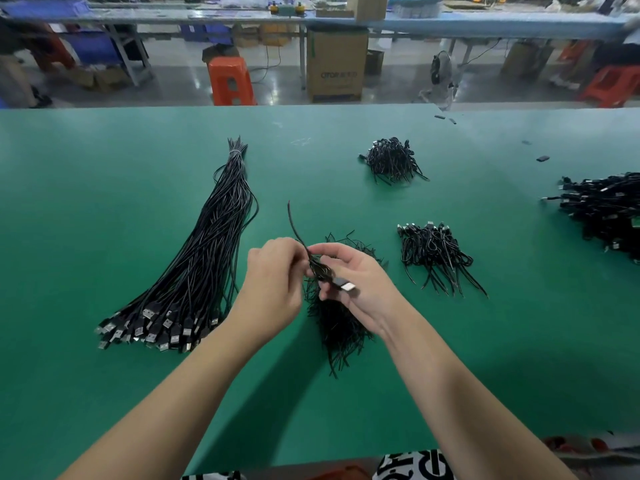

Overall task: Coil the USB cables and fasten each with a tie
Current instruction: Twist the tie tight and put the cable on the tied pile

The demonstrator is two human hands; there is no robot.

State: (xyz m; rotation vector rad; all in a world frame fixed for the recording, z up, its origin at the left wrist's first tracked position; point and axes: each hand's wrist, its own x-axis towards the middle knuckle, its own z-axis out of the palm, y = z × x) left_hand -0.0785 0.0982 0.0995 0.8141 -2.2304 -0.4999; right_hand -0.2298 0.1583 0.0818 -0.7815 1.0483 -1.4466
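Above the green table, my right hand grips a coiled black USB cable; its silver plug pokes out over the palm. My left hand pinches the cable at the coil's top, and a loose tail rises from there up and to the left. Beneath both hands lies a heap of black twist ties. A long bundle of straight USB cables lies to the left, plugs toward me.
Two piles of coiled, tied cables sit at centre right and farther back. A larger pile of cables lies at the right edge. Small dark scraps dot the far right of the table. Stools and cartons stand beyond the table.
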